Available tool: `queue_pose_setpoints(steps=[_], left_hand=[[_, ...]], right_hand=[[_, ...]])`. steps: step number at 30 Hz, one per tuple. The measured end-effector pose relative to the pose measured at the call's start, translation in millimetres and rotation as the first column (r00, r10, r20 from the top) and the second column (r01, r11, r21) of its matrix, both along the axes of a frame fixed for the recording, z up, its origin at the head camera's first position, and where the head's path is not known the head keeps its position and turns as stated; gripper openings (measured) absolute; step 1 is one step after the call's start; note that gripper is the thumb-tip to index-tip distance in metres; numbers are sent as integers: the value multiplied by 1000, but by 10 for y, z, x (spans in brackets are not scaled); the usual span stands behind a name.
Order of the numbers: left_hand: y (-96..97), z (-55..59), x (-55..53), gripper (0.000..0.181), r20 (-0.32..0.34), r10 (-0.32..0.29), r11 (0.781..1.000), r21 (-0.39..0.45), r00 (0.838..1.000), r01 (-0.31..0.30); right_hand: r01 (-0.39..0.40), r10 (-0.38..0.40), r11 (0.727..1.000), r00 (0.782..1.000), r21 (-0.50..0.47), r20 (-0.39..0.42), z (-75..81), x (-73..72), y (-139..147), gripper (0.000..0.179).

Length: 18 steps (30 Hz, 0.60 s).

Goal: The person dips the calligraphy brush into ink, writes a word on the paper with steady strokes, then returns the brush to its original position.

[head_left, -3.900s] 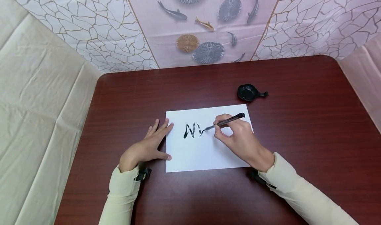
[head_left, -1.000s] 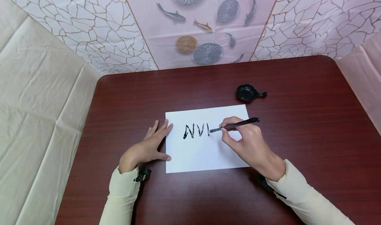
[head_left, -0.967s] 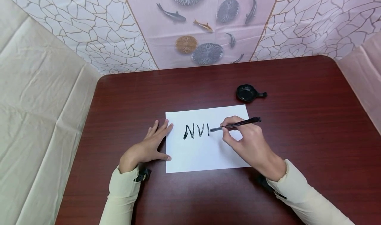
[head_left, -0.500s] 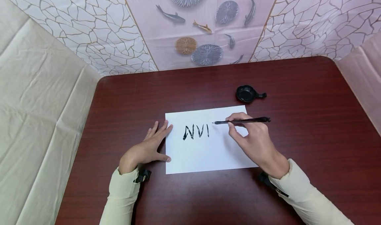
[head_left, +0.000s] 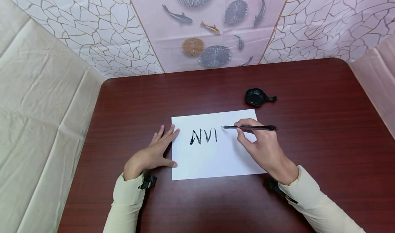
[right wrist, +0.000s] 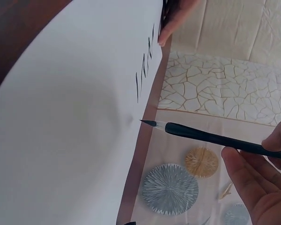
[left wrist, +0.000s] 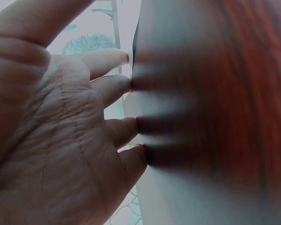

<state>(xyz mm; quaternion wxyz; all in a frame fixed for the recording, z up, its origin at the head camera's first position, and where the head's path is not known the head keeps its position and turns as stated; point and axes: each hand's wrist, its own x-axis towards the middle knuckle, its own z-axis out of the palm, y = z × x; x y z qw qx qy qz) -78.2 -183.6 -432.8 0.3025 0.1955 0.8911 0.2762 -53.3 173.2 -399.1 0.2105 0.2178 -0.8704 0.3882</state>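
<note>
A white sheet of paper [head_left: 197,164] lies on the dark red table, with black brushed letters [head_left: 203,136] reading "NVI" across its upper half. My left hand [head_left: 151,154] rests spread at the paper's left edge, thumb and fingertips touching it; the left wrist view shows the open palm and its fingertips on the table. My right hand [head_left: 262,147] pinches a dark-handled writing brush [head_left: 251,127] between thumb and fingers. The brush tip points left, just right of the last letter; in the right wrist view the brush [right wrist: 206,136] has its dark tip a little off the paper.
A small black dish with a handle [head_left: 256,97] stands beyond the paper's upper right corner. The wooden table [head_left: 321,123] reaches to a patterned cloth [head_left: 213,27] at the back, and a pale cloth [head_left: 43,123] hangs along the left.
A "V" and an upright stroke have been added after the "N". My right hand has moved right and the brush tip has left the upright stroke. My left hand has stayed in place.
</note>
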Motion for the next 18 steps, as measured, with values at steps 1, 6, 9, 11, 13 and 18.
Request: queue_pose_setpoints(steps=[1,6,9,11,13,18], left_hand=[[-1,-2,2,118,1,0,1000,0,1000,0],[0,-15,10,118,4,1,1000,3,1000,-1],[0,-21,10,118,6,1,1000,1,1000,-1],[0,-21,7,118,7,1,1000,2,1000,-1],[-2,-19,2,118,9,1,1000,-1,1000,-1],[-8,-11,-12,118,6,-3,1000,2,1000,3]], right_hand=[[-2,2,1000,1000,-1,3,-9,5,-4,28],[-15,15,1000,1000,4,12,-52,25,-25,27],[-23,23,1000,1000,6,12,-69,29,-31,26],[-23,23,1000,1000,9,13,-74,32,-33,27],[-23,22,1000,1000,14,10,-78,37,-34,27],[-27,27,999,1000,23,3,-76,67,-37,27]])
